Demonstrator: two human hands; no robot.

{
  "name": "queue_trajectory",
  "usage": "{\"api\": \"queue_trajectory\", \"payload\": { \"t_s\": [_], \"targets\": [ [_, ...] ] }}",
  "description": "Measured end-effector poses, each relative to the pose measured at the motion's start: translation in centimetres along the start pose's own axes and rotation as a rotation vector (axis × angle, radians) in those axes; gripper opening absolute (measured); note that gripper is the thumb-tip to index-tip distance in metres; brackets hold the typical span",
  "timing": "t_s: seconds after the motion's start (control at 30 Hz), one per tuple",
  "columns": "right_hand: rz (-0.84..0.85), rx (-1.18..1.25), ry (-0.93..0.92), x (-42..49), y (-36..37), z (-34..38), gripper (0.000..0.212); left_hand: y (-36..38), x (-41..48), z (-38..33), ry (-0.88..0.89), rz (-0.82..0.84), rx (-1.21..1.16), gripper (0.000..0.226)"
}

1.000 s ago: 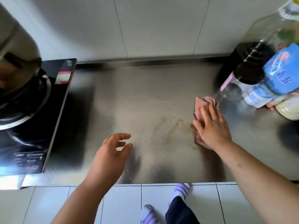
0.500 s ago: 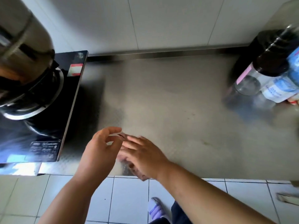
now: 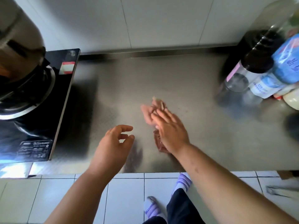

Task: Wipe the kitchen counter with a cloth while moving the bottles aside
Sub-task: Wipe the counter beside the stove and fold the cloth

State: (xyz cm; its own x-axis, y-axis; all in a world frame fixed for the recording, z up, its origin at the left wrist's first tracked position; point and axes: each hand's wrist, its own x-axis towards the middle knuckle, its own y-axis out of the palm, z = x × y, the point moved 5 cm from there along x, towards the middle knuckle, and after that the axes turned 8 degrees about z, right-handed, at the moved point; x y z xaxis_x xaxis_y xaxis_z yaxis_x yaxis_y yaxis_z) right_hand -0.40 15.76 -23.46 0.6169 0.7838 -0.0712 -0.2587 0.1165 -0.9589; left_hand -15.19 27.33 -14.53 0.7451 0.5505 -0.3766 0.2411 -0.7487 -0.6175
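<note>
A pink cloth (image 3: pixel 149 110) lies on the steel counter (image 3: pixel 161 78) near its middle. My right hand (image 3: pixel 169 131) presses flat on the cloth, fingers pointing to the far left, blurred by motion. My left hand (image 3: pixel 114 143) hovers just left of it, above the counter's front part, fingers loosely curled and holding nothing. Several bottles stand at the far right: a clear bottle with dark liquid (image 3: pixel 244 70) and, beside it, a bottle with a blue label (image 3: pixel 286 65).
A black induction cooker (image 3: pixel 64 94) with a metal pot (image 3: pixel 17 50) sits at the left. A white tiled wall (image 3: pixel 161 21) runs behind the counter. Below the front edge are floor tiles (image 3: pixel 126 191) and my feet in purple slippers (image 3: pixel 182 181).
My right hand has swept the cloth from the front left edge back toward the counter's middle. My left hand has drawn apart from the right and stays open.
</note>
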Motion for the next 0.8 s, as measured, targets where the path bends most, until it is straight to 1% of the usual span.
{"api": "queue_trajectory", "payload": {
  "t_s": [0.07,0.1,0.13,0.17,0.23,0.27,0.3,0.33,0.37,0.4,0.5,0.6,0.7,0.8],
  "targets": [
    [0.075,0.031,-0.14,-3.5,1.6,2.0,0.047,0.1,0.4,-0.9,0.032,0.013,0.019,0.02],
    [0.093,0.034,-0.159,-5.4,1.7,1.1,0.049,0.0,0.6,-1.2,0.045,0.015,0.019,0.02],
    [0.096,0.025,-0.124,-6.9,1.5,-0.9,0.052,-0.3,0.9,-1.3,0.05,0.017,0.014,0.02],
    [0.055,0.01,-0.038,-8.4,0.9,-3.6,0.052,-0.4,0.9,-1.3,0.049,0.017,0.01,0.02],
    [-0.04,-0.018,0.223,-10.1,-1.5,-9.9,0.045,-1.0,1.2,-0.9,0.042,0.009,-0.009,0.019],
    [-0.052,-0.028,0.343,-9.9,-2.7,-12.6,0.048,-1.2,1.2,-0.6,0.032,0.002,-0.023,0.019],
    [-0.034,-0.042,0.422,-8.8,-3.7,-14.4,0.05,-1.4,1.3,-0.2,0.019,-0.004,-0.033,0.019],
    [-0.034,-0.067,0.454,-7.1,-4.4,-15.4,0.049,-1.6,1.3,0.1,0.005,-0.01,-0.041,0.019],
    [-0.043,-0.081,0.448,-4.5,-4.7,-15.6,0.048,-1.8,1.3,0.6,-0.01,-0.022,-0.053,0.019],
    [-0.042,-0.098,0.427,-2.0,-4.6,-15.4,0.049,-2.0,1.3,0.9,-0.022,-0.033,-0.068,0.019],
    [0.035,-0.107,0.308,6.4,-3.3,-12.4,0.056,-2.8,1.3,1.9,-0.06,-0.088,-0.092,0.018],
    [0.114,-0.066,0.194,13.9,-1.7,-6.9,0.057,-4.0,1.5,3.2,-0.105,-0.139,-0.12,0.018],
    [0.205,-0.017,-0.021,17.8,0.4,1.8,0.055,-5.2,1.5,4.2,-0.154,-0.215,-0.117,0.018],
    [0.254,0.022,-0.315,15.9,2.9,10.5,0.059,-6.1,1.6,4.5,-0.175,-0.281,-0.104,0.017]
  ]
}}
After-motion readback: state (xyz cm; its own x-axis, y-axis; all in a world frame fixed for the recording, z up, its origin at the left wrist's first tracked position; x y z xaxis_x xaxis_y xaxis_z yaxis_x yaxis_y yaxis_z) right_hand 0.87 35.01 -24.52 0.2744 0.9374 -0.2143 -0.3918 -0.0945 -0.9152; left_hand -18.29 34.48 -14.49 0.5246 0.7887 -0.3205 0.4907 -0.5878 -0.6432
